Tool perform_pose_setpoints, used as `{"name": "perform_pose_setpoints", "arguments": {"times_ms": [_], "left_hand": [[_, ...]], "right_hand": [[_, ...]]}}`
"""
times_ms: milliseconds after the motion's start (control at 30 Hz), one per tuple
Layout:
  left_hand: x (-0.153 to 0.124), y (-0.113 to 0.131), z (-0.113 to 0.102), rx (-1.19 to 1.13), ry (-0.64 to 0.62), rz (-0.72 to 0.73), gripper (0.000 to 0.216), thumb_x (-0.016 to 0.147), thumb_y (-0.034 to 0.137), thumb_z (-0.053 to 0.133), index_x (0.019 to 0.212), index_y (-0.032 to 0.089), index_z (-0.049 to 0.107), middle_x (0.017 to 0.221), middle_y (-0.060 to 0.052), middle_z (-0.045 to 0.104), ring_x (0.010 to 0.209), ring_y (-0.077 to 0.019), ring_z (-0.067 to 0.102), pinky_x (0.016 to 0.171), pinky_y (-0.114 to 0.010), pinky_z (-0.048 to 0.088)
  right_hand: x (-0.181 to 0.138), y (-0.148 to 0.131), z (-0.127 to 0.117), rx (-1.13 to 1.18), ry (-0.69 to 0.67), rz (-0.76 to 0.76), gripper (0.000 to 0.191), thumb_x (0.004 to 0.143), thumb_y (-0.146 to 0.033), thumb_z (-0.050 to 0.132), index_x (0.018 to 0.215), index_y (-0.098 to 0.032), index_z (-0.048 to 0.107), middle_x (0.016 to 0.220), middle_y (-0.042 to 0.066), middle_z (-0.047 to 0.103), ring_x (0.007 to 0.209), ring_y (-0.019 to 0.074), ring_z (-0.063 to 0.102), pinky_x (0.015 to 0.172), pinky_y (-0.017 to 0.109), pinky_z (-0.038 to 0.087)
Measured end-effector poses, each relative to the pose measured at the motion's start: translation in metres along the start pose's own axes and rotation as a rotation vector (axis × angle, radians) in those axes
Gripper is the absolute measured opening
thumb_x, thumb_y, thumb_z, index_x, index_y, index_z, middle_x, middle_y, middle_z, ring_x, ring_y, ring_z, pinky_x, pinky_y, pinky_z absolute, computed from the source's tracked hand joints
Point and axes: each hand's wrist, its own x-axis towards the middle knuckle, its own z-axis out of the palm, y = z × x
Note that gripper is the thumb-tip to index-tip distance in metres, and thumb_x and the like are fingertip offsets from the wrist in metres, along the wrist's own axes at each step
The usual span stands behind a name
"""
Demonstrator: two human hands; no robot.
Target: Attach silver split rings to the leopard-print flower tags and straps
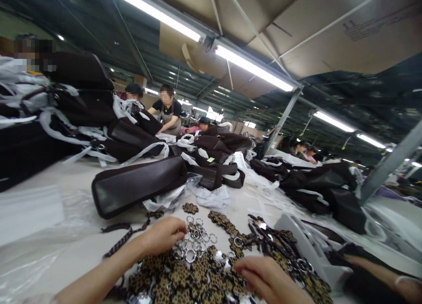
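My left hand (165, 234) is at the left edge of a pile of silver metal rings (194, 240). Its fingers are curled together, and whatever they pinch is hidden. To the right, my right hand (262, 271) hovers over leopard-print flower-shaped pieces (189, 280) with dark edges. Its fingers point left, slightly bent and partly apart, with nothing visible in them. More leopard-print pieces (227, 225) run up the table beyond the rings. Dark braided straps with metal fittings (263, 238) lie among them on the right. Another braided strap (120, 242) passes behind my left forearm.
A dark brown bag (141, 185) lies on its side ahead, before heaps of similar bags (217, 148) with white wrapping. A grey plastic bin (301, 240) stands at right. Beside it is another person's arm (376, 269). Clear plastic film (79, 211) covers the left. People work further back.
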Motion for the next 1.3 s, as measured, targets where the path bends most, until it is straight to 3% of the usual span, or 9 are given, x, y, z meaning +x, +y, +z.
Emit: {"name": "perform_pose_setpoints", "arguments": {"times_ms": [100, 167, 333, 500, 600, 700, 867, 1100, 1300], "left_hand": [[0.0, -0.006, 0.004, 0.015, 0.038, -0.048, 0.026, 0.084, 0.021, 0.047, 0.091, 0.019, 0.072, 0.095, -0.006, 0.073, 0.091, -0.0209, 0.063, 0.082, -0.028, 0.044], [0.002, -0.01, 0.007, 0.014, 0.06, -0.063, 0.027, 0.085, 0.022, 0.046, 0.092, 0.02, 0.072, 0.096, -0.006, 0.072, 0.092, -0.0211, 0.063, 0.083, -0.028, 0.044], [0.009, -0.018, 0.018, -0.005, 0.064, -0.064, 0.026, 0.084, 0.021, 0.046, 0.091, 0.02, 0.071, 0.096, -0.006, 0.072, 0.091, -0.0216, 0.063, 0.085, -0.03, 0.044], [0.01, -0.007, 0.021, -0.118, 0.084, -0.06, 0.023, 0.082, 0.02, 0.048, 0.086, 0.018, 0.07, 0.091, -0.006, 0.071, 0.089, -0.0205, 0.062, 0.084, -0.031, 0.044], [0.003, 0.014, 0.024, -0.414, 0.055, -0.16, 0.021, 0.078, 0.022, 0.047, 0.084, 0.017, 0.066, 0.08, -0.003, 0.067, 0.073, -0.0173, 0.059, 0.067, -0.027, 0.044], [-0.007, 0.037, 0.031, -0.762, -0.018, -0.265, 0.019, 0.077, 0.029, 0.047, 0.082, 0.016, 0.06, 0.069, 0.0, 0.06, 0.057, -0.0126, 0.052, 0.051, -0.023, 0.038], [-0.025, 0.064, 0.047, -0.93, 0.071, -0.227, 0.022, 0.075, 0.038, 0.06, 0.081, 0.017, 0.054, 0.065, 0.005, 0.053, 0.05, -0.0085, 0.045, 0.044, -0.019, 0.033], [-0.029, 0.07, 0.054, -1.095, 0.086, -0.319, 0.025, 0.068, 0.039, 0.065, 0.074, 0.018, 0.052, 0.051, 0.006, 0.053, 0.042, -0.008, 0.045, 0.041, -0.019, 0.034], [-0.027, 0.068, 0.052, -1.145, -0.005, -0.332, 0.025, 0.069, 0.037, 0.068, 0.073, 0.017, 0.055, 0.051, 0.005, 0.055, 0.041, -0.0064, 0.044, 0.039, -0.017, 0.032]], "right_hand": [[0.082, -0.007, 0.019, -0.052, -0.02, 0.034, 0.029, 0.091, -0.008, 0.06, 0.118, -0.016, 0.065, 0.121, 0.011, 0.067, 0.117, 0.026, 0.06, 0.104, 0.043, 0.043], [0.116, -0.007, 0.032, -0.064, -0.04, 0.084, 0.033, 0.085, -0.002, 0.063, 0.117, -0.014, 0.066, 0.123, 0.015, 0.066, 0.117, 0.0296, 0.06, 0.104, 0.046, 0.043], [0.142, 0.011, 0.047, 0.035, -0.109, 0.21, 0.023, 0.093, -0.026, 0.065, 0.114, -0.017, 0.064, 0.123, 0.007, 0.065, 0.109, 0.026, 0.064, 0.092, 0.05, 0.052], [0.14, 0.015, 0.043, 0.402, -0.16, 0.321, 0.017, 0.095, -0.029, 0.062, 0.103, -0.014, 0.065, 0.095, 0.003, 0.071, 0.075, 0.0165, 0.07, 0.066, 0.034, 0.059], [0.121, -0.005, 0.038, 0.692, -0.093, 0.301, 0.024, 0.095, -0.037, 0.056, 0.086, -0.015, 0.06, 0.072, -0.001, 0.069, 0.061, 0.0122, 0.07, 0.058, 0.025, 0.057], [0.094, -0.033, 0.035, 0.913, -0.02, 0.238, 0.033, 0.087, -0.052, 0.06, 0.089, -0.019, 0.055, 0.073, -0.002, 0.072, 0.061, 0.0118, 0.071, 0.054, 0.021, 0.056], [0.064, -0.067, 0.05, 1.146, 0.021, 0.197, 0.05, 0.071, -0.061, 0.075, 0.077, -0.022, 0.046, 0.057, -0.005, 0.07, 0.046, 0.01, 0.067, 0.04, 0.015, 0.049], [0.05, -0.07, 0.064, 1.366, 0.127, 0.109, 0.05, 0.065, -0.053, 0.085, 0.096, -0.019, 0.065, 0.063, -0.003, 0.072, 0.056, 0.0137, 0.071, 0.05, 0.022, 0.058], [0.046, -0.061, 0.062, 1.391, 0.102, 0.033, 0.039, 0.063, -0.044, 0.089, 0.092, -0.024, 0.073, 0.065, -0.004, 0.073, 0.057, 0.0145, 0.071, 0.053, 0.023, 0.059]]}}
